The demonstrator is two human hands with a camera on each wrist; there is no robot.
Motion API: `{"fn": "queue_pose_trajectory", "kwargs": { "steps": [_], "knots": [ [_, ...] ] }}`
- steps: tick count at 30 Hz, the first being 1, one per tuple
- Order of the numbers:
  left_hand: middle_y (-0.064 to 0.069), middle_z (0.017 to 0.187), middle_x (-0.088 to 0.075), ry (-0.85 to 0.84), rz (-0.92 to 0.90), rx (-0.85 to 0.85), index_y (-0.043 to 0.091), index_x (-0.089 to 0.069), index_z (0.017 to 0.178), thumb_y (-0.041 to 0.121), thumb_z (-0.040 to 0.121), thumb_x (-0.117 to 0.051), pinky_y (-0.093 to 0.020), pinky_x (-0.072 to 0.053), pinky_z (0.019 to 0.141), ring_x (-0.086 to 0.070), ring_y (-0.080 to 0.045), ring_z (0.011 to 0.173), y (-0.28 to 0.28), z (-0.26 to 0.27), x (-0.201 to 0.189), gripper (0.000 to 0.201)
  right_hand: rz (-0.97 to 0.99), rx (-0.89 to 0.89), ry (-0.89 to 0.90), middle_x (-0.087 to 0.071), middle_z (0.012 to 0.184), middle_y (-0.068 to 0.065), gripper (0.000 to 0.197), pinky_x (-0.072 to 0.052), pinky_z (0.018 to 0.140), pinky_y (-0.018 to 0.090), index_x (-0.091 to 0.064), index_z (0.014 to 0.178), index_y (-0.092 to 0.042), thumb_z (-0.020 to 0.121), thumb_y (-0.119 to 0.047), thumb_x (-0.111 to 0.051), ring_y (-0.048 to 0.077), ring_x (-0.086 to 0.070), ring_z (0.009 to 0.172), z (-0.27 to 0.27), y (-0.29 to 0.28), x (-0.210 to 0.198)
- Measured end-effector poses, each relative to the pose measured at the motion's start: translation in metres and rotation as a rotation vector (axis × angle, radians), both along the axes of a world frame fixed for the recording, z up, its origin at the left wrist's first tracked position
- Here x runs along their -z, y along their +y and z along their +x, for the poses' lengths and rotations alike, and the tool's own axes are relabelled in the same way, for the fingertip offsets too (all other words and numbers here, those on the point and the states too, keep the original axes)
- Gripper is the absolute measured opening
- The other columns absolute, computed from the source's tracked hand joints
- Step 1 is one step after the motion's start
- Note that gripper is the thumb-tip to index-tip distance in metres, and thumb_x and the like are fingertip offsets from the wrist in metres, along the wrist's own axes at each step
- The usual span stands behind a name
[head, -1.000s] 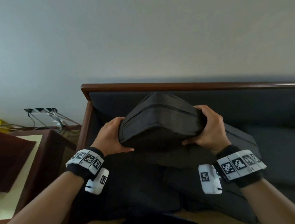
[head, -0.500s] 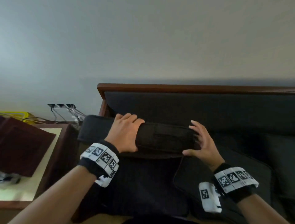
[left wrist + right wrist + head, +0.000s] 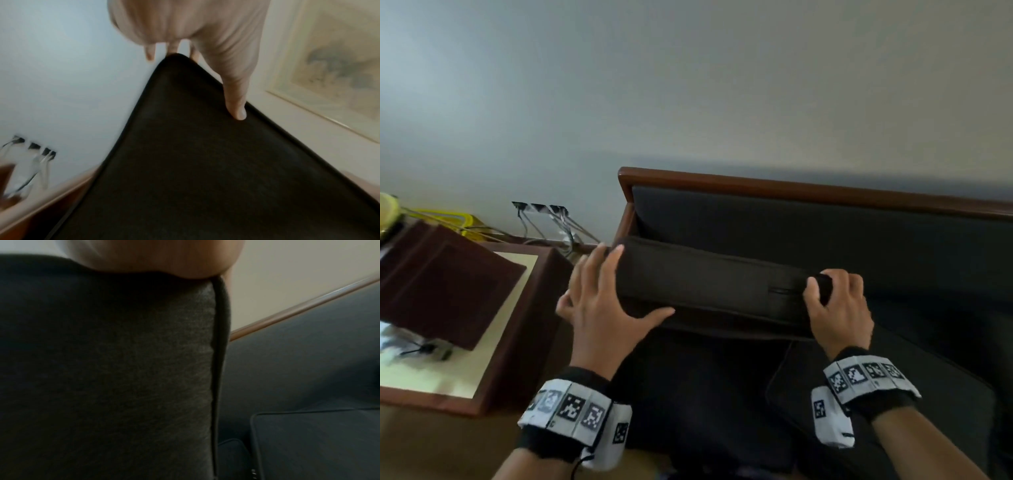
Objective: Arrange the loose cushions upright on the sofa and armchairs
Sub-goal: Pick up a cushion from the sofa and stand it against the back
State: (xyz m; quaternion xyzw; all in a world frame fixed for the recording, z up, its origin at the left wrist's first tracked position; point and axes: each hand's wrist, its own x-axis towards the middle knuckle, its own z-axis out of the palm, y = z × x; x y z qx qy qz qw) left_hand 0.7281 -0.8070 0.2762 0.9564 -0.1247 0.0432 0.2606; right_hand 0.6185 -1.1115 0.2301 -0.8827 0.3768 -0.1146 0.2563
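Observation:
A dark grey cushion [image 3: 709, 284] stands on edge at the left end of the sofa, leaning on the dark backrest [image 3: 825, 233]. My left hand [image 3: 619, 294] lies against its left end with fingers straight and spread. In the left wrist view the thumb [image 3: 236, 97] rests flat on the cushion's face [image 3: 195, 162]. My right hand [image 3: 839, 305] grips the top right corner, fingers curled over the edge. The right wrist view shows the cushion's side and piping [image 3: 113, 369] under my palm. A second dark cushion [image 3: 893, 394] lies flat on the seat at the right.
The sofa's wooden frame [image 3: 791, 188] runs along a plain wall. A wooden side table [image 3: 493, 342] stands left of the sofa with a dark red folder [image 3: 441, 284] on it. Wall sockets with cables [image 3: 544, 212] sit behind the table.
The cushion went from lifted in both hands to standing at the sofa's left end. My left hand slid to its left end and opened. My right hand closed on the right corner.

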Motion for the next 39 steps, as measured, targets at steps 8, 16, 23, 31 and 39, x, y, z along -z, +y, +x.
{"fn": "queue_pose_trajectory", "kwargs": {
  "steps": [8, 16, 23, 31, 39],
  "knots": [
    [0.007, 0.153, -0.031, 0.207, -0.309, 0.291, 0.035, -0.021, 0.152, 0.048, 0.071, -0.081, -0.04, -0.035, 0.111, -0.036, -0.014, 0.138, -0.056, -0.012, 0.02, 0.102, 0.16, 0.023, -0.034, -0.047, 0.14, 0.013, 0.074, -0.025, 0.114, 0.047, -0.051, 0.128, -0.016, 0.076, -0.065, -0.03, 0.03, -0.034, 0.136, -0.039, -0.042, -0.02],
    [0.007, 0.162, -0.015, 0.186, -0.039, 0.781, 0.037, -0.014, 0.154, 0.038, 0.065, -0.081, -0.041, -0.031, 0.117, -0.024, -0.017, 0.147, -0.11, -0.01, 0.044, 0.111, 0.112, -0.018, -0.415, -0.057, 0.117, -0.004, 0.054, -0.041, 0.1, 0.052, -0.056, 0.121, -0.021, 0.081, -0.056, -0.048, 0.015, -0.053, 0.112, -0.051, 0.004, -0.055],
    [0.002, 0.156, -0.03, 0.262, 0.368, 0.831, 0.024, -0.016, 0.153, 0.049, 0.055, -0.084, -0.04, -0.02, 0.115, -0.03, -0.019, 0.144, -0.128, 0.015, 0.097, 0.122, 0.299, 0.106, -0.56, -0.059, 0.105, 0.002, 0.036, -0.048, 0.089, 0.056, -0.057, 0.109, -0.022, 0.082, -0.045, -0.057, 0.024, -0.058, 0.099, -0.105, -0.028, -0.034],
    [0.002, 0.098, -0.068, 0.0, 0.382, 0.87, 0.019, -0.058, 0.107, 0.051, 0.043, -0.082, -0.037, -0.038, 0.082, -0.066, -0.021, 0.088, -0.14, 0.011, 0.096, 0.076, 0.661, 0.49, -0.726, -0.059, 0.132, 0.001, 0.073, -0.043, 0.106, 0.054, -0.06, 0.124, -0.036, 0.06, -0.069, -0.074, 0.024, -0.055, 0.124, -0.125, -0.029, -0.012],
    [0.006, 0.096, -0.066, -0.103, 0.634, 0.868, 0.023, -0.055, 0.102, 0.053, 0.06, -0.074, -0.036, -0.034, 0.087, -0.061, -0.017, 0.088, -0.147, 0.077, 0.039, 0.055, 0.973, 0.466, -0.602, -0.064, 0.125, 0.0, 0.073, -0.049, 0.097, 0.058, -0.054, 0.131, -0.032, 0.063, -0.033, -0.079, 0.024, -0.061, 0.114, -0.058, -0.044, 0.012]
  ]
}}
